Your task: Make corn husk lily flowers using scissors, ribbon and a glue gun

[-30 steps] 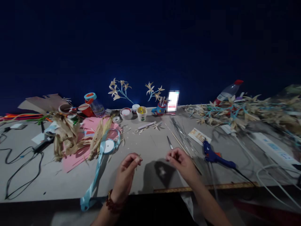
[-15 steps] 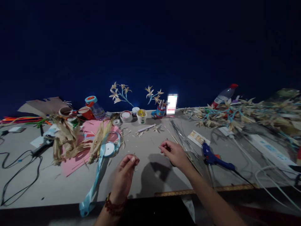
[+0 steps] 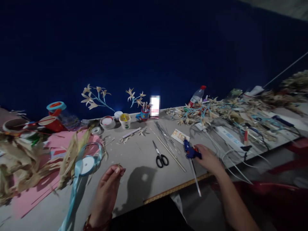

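My left hand is closed in a pinch above the table's front left part. A tiny pale tip shows at its fingertips, too small to name. On the right, my right hand has its fingers wrapped round the handle of a blue hot glue gun. A clear glue stick reaches from the gun over the table's front edge. Black-handled scissors lie between the hands, blades pointing away. Thin wires and sticks rest between the scissors and the glue gun.
At left are dried corn husks, pink sheets and a spool of light blue ribbon. Husk-flower sprays, small tubs and a lit phone stand at the back. A power strip with cables lies right.
My right hand has moved right from the table's middle and taken hold of the glue gun. The scissors have come into sight. The view has turned right; my left hand keeps its pinch.
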A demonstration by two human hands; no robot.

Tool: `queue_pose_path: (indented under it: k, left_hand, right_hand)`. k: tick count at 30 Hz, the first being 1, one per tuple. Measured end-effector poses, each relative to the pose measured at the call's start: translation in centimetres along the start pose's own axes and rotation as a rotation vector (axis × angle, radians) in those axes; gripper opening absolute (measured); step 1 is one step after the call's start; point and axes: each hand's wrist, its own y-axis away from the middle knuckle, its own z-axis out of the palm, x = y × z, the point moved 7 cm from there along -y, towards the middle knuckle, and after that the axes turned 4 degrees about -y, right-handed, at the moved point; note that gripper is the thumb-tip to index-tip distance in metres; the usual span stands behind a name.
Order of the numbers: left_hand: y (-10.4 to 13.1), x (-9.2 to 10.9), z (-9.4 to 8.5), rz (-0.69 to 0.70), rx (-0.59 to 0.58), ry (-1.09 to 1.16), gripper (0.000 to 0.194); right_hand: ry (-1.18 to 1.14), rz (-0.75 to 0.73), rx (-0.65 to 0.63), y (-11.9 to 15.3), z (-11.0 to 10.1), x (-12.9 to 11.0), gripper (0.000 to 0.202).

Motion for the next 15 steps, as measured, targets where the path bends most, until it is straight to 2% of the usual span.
queue_pose_path:
  k: [5, 10, 15]
  left_hand:
    - [0.3, 0.0, 1.2, 0.003, -0.025, -0.017, 0.021]
    - [0.6, -0.4, 0.4, -0.004, 0.001, -0.028, 0.02]
    - [0.8, -0.6, 0.4, -0.01, 0.004, -0.027, 0.019]
  right_hand:
    - [-0.04, 0.0, -0.008, 0.0, 0.3, 0.0, 0.033]
    - [-0.181, 0.04, 0.025, -0.6, 0.3, 0.0, 0.026]
    - [-0.422, 0.135, 0.101, -1.0, 0.1, 1.8, 0.029]
